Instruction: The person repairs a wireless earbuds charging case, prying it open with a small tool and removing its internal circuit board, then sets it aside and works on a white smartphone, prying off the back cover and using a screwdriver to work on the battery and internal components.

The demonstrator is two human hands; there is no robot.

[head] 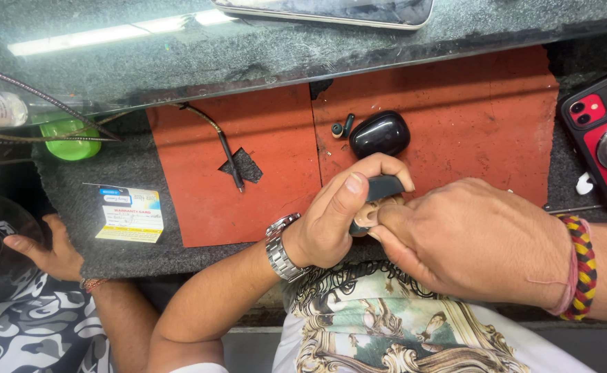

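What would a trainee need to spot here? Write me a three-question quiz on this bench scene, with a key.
1. True or false: the left hand and right hand both grip the same small dark object.
2. What lies right beside the glossy black case on the red mat? A) a coin B) a small dark earbud C) a key
3. Which wrist bears the metal watch?

Key: 1 true. 2 B. 3 the left; the right wrist wears a striped thread band.
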